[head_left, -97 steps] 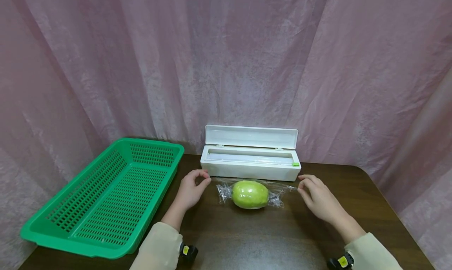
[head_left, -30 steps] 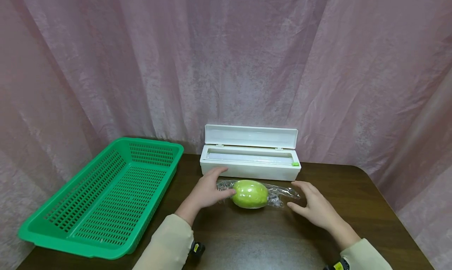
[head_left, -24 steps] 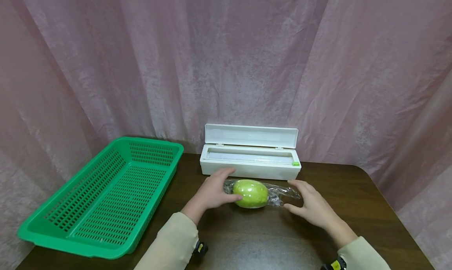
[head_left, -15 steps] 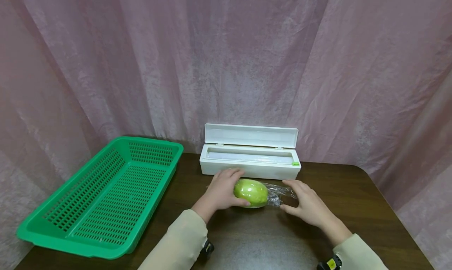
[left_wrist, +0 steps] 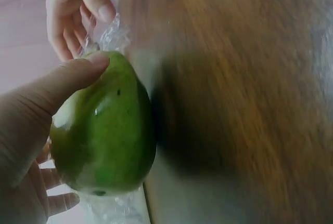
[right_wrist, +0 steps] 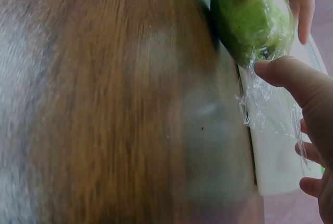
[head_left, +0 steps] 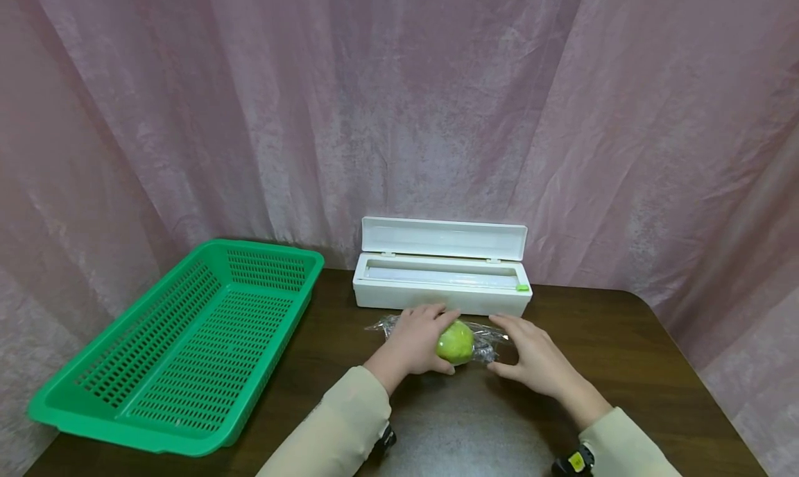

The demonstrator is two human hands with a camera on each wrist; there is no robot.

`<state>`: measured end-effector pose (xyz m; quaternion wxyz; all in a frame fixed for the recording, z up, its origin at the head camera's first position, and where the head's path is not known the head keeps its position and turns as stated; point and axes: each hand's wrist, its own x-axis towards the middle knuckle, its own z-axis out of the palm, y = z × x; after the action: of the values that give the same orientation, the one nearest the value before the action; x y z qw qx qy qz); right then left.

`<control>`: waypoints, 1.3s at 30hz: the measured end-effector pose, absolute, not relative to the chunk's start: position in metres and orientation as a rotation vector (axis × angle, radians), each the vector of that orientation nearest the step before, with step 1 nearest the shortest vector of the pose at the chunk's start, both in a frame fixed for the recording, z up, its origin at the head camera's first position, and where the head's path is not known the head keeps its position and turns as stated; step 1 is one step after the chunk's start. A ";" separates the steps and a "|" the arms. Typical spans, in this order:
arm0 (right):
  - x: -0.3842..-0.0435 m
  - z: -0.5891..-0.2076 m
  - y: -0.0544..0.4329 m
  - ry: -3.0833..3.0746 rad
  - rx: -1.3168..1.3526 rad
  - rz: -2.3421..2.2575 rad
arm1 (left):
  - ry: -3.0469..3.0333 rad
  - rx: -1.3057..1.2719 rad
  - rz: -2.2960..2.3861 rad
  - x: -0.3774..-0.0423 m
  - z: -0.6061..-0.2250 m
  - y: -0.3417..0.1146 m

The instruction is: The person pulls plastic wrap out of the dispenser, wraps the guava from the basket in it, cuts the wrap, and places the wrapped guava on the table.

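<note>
A green mango [head_left: 456, 343] wrapped in cling film lies on the table, partly covered by my left hand [head_left: 415, 338]. In the left wrist view, the thumb lies on one side of the mango [left_wrist: 106, 125] and the fingers reach behind it. Loose ends of cling film [head_left: 485, 340] stick out from both ends of the fruit. My right hand [head_left: 537, 359] is spread around the film at the right end, thumb apart from the fingers. Its thumb tip is close to the film [right_wrist: 263, 94] in the right wrist view; whether it touches is unclear.
Behind the hands stands a white cling film box [head_left: 440, 300], its lid [head_left: 443, 238] raised and a roll inside. A green plastic basket [head_left: 134, 441] is at the left of the brown table [head_left: 624, 366]. A pink curtain [head_left: 399, 102] hangs behind.
Both hands pinched the film apart earlier, then let go. The left hand has moved right onto the mango and now holds it; the right hand has come in closer with fingers spread.
</note>
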<state>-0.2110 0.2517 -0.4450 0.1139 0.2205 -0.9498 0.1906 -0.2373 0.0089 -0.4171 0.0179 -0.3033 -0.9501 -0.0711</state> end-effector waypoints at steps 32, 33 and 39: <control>-0.228 -0.458 0.233 -2.872 0.589 0.992 | -3.121 -0.838 -0.471 -0.250 -0.406 0.001; -0.229 -0.459 0.232 -2.873 0.589 1.005 | -3.125 -0.835 -0.471 -0.250 -0.406 0.001; -0.233 -0.462 0.229 -2.869 0.559 1.076 | -3.134 -0.820 -0.473 -0.250 -0.406 0.001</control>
<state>-0.2334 0.2287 -0.4617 0.0134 0.1794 -0.9210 0.3455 -0.2503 0.0014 -0.4056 -0.0662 -0.2498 -0.9552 -0.1441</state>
